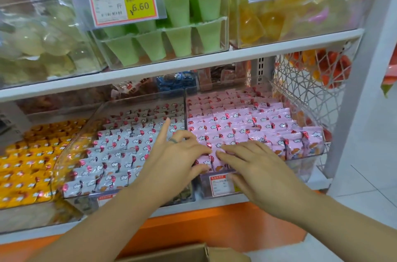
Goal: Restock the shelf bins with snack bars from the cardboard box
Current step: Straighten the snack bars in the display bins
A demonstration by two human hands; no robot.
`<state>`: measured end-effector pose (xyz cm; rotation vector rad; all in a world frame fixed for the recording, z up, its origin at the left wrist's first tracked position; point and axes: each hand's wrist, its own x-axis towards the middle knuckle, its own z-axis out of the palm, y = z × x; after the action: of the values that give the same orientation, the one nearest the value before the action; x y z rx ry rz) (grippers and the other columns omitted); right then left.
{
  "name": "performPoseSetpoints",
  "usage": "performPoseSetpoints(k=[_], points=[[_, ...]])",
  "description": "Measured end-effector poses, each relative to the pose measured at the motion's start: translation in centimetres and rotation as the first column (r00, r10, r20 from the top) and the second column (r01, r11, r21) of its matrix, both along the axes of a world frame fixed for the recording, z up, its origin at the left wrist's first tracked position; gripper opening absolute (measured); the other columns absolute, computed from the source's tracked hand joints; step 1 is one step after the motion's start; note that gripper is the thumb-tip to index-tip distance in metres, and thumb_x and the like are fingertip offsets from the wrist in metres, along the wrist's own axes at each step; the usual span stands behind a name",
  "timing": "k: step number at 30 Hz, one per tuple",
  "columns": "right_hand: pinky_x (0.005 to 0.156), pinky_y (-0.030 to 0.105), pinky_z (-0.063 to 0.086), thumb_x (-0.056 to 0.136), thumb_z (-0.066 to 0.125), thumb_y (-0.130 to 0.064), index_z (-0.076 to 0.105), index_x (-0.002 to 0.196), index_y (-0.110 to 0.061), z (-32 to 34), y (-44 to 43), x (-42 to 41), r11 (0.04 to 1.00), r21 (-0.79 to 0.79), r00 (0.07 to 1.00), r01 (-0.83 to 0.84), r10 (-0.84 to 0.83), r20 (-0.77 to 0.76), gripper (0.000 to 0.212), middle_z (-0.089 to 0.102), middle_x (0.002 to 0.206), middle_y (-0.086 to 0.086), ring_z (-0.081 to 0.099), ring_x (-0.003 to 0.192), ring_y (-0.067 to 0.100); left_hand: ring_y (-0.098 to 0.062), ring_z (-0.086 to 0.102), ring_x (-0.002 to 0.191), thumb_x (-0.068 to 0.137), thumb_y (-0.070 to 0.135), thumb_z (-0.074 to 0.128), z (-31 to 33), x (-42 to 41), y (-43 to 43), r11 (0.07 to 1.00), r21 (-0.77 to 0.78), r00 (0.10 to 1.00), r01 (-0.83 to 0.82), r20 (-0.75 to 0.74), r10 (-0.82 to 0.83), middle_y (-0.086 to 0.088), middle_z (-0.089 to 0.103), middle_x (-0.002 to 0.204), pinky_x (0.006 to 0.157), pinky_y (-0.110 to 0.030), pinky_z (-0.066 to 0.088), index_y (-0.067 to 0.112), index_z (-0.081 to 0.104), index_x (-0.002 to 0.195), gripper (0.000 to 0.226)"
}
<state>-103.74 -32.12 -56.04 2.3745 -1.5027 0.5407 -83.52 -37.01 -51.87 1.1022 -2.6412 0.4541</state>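
Observation:
A clear bin (300, 167) on the lower shelf is packed with rows of pink snack bars (247, 124). At its front left corner, my left hand (178, 158) pinches a few pink bars (206, 162) between curled fingers and thumb, with the index finger pointing up. My right hand (253, 167) lies beside it, straight fingers pressing on the front row of pink bars and the thumb along the bin's front edge. The open cardboard box (182, 253) shows at the bottom edge, below my arms; its contents are hidden.
Left of the pink bin stands a clear bin (71, 148) of white snack bars (120, 150), then yellow bars (25, 165). A price tag (221, 184) hangs on the pink bin's front. The upper shelf holds bins of green cups (178, 40) and jellies. A white mesh panel (305, 94) closes the right side.

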Motion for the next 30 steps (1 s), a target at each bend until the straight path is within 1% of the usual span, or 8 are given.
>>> performPoseSetpoints(k=[4,10,13,16,19,23,27,30], points=[[0.087,0.035,0.051,0.085,0.037,-0.045,0.063,0.121,-0.019,0.1,-0.9,0.0,0.995,0.097,0.999,0.022,-0.019,-0.031,0.052,0.066,0.116,-0.005,0.062,0.098,0.019,-0.005,0.034,0.131,0.089,0.052,0.054,1.5,-2.1,0.1,0.975,0.136,0.982,-0.175,0.1,0.162,0.016,0.062,0.118,0.113,-0.05,-0.013,0.04,0.059,0.121,0.035],[0.083,0.036,0.05,0.082,0.057,-0.035,0.067,0.114,-0.02,0.9,-0.1,-0.6,0.987,0.117,0.994,-0.111,0.109,0.027,0.037,0.067,0.109,-0.005,0.061,0.093,0.02,-0.005,0.041,0.123,0.092,0.046,0.052,1.5,-1.9,0.9,0.969,0.181,0.98,-0.169,0.136,0.145,0.016,0.064,0.105,0.115,-0.049,-0.013,0.037,0.06,0.116,0.027],[0.093,0.039,0.047,0.084,0.048,-0.038,0.063,0.121,-0.018,0.5,0.0,-0.6,0.99,0.122,0.997,-0.073,0.074,-0.005,0.045,0.064,0.119,-0.004,0.059,0.1,0.019,-0.007,0.042,0.124,0.094,0.046,0.05,1.5,-2.2,1.1,0.968,0.133,0.968,-0.213,0.163,0.19,0.015,0.064,0.107,0.114,-0.05,-0.012,0.037,0.059,0.118,0.028],[0.117,0.032,0.015,0.085,0.039,-0.046,0.048,0.138,-0.018,0.3,0.0,-0.3,0.978,0.202,0.994,-0.043,0.062,-0.087,0.06,0.048,0.142,-0.002,0.047,0.126,0.017,-0.012,0.043,0.125,0.093,0.044,0.052,1.9,-2.8,0.7,0.963,0.12,0.955,-0.242,0.205,0.215,0.01,0.065,0.11,0.114,-0.054,-0.009,0.035,0.059,0.117,0.026],[0.11,0.015,-0.016,0.091,0.044,-0.046,0.027,0.148,-0.027,1.5,0.6,-1.2,0.939,0.317,0.988,-0.136,0.105,0.112,0.063,0.021,0.155,-0.011,0.017,0.143,0.005,-0.013,0.043,0.126,0.094,0.042,0.052,2.5,-3.1,1.2,0.963,0.117,0.955,-0.243,0.204,0.217,0.011,0.059,0.123,0.115,-0.052,-0.006,0.036,0.055,0.124,0.031],[0.115,0.034,0.012,0.086,0.051,-0.037,0.049,0.136,-0.028,3.6,2.7,-4.4,0.996,0.087,0.953,0.001,-0.027,0.301,0.05,0.049,0.14,-0.008,0.039,0.132,0.013,-0.009,0.046,0.123,0.098,0.038,0.045,2.1,-4.6,2.5,0.989,0.096,0.993,-0.11,-0.032,0.113,0.013,0.048,0.135,0.112,-0.029,0.014,0.036,0.046,0.135,0.037],[0.106,0.056,0.033,0.078,0.056,-0.032,0.061,0.125,-0.015,2.4,2.4,-7.4,0.977,-0.034,0.962,0.212,-0.203,0.183,0.05,0.057,0.131,0.012,0.05,0.124,0.037,-0.013,0.049,0.118,0.098,0.036,0.047,0.9,-8.0,2.1,0.958,0.286,0.978,-0.031,-0.189,0.088,0.01,0.048,0.132,0.09,-0.027,0.04,0.03,0.046,0.137,0.039],[0.109,0.048,0.028,0.071,0.059,-0.032,0.064,0.118,-0.011,0.9,1.7,-8.0,0.981,-0.035,0.982,0.189,-0.19,-0.005,0.052,0.064,0.121,0.011,0.058,0.115,0.037,-0.014,0.048,0.118,0.098,0.038,0.047,0.0,-10.0,1.8,0.931,0.364,0.979,-0.009,-0.188,0.083,0.009,0.05,0.131,0.091,-0.03,0.042,0.029,0.051,0.134,0.037]])
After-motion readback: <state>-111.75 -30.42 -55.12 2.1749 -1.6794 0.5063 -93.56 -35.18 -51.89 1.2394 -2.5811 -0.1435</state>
